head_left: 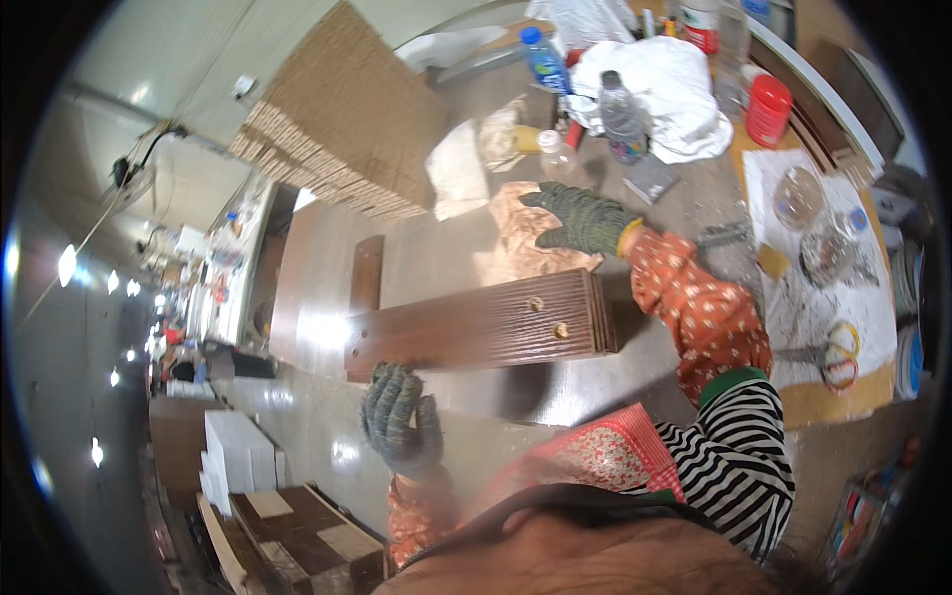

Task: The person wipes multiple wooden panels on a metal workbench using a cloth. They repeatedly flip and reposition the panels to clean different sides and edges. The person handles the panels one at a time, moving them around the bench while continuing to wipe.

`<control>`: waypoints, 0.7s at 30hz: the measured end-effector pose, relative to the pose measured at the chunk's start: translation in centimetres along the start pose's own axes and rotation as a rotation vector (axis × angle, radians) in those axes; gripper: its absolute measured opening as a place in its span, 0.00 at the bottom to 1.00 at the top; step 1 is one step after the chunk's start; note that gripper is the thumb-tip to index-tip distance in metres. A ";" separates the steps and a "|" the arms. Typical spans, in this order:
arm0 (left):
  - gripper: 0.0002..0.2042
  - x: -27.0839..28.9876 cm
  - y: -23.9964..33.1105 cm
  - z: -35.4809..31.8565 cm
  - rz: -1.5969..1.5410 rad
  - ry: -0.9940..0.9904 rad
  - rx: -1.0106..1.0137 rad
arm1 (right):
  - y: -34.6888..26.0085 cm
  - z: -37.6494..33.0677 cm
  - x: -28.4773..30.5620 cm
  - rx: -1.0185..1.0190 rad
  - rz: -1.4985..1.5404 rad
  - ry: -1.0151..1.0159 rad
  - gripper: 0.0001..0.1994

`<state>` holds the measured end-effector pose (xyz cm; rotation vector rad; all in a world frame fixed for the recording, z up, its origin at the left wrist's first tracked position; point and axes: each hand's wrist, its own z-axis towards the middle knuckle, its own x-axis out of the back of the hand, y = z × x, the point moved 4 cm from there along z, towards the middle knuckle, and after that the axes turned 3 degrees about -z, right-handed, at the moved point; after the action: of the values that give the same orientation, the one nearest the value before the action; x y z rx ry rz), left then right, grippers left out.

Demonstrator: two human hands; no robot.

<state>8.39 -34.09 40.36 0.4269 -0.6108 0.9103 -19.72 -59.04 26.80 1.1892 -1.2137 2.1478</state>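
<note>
A stack of dark brown grooved boards lies across the shiny worktable, with round holes near both ends. Close by its left end, at the table's near edge, is my left hand in a grey-green knitted glove. Its fingers are loosely bent with the thumb apart, and nothing shows in it. Beyond the boards, my right hand, gloved alike, reaches over a crumpled tan cloth. Its fingers are stretched out and touch or hover over the cloth; which one I cannot tell.
A short brown board lies behind the stack's left end. Tall brown panels stand at the far left. Bottles, white cloths and a red jar crowd the back right. Scissors lie at the right.
</note>
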 end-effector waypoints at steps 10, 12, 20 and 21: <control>0.19 1.7 -3.1 0.3 -0.339 0.251 0.430 | -3.2 11.8 0.7 0.244 -0.299 0.145 0.15; 0.24 -0.5 -4.3 1.3 -0.714 0.355 0.557 | -6.4 10.6 4.9 0.280 0.485 0.220 0.15; 0.17 -6.9 -8.5 5.0 -0.318 0.212 0.528 | -23.6 -1.7 8.5 0.442 0.403 -0.196 0.37; 0.16 -6.5 -9.3 4.8 -0.291 0.200 0.552 | -23.5 -3.1 10.1 0.550 0.381 -0.070 0.35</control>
<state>11.59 -45.90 38.95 0.8828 -0.0975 0.8204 -10.91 -44.31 46.02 1.3317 -0.9610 2.8749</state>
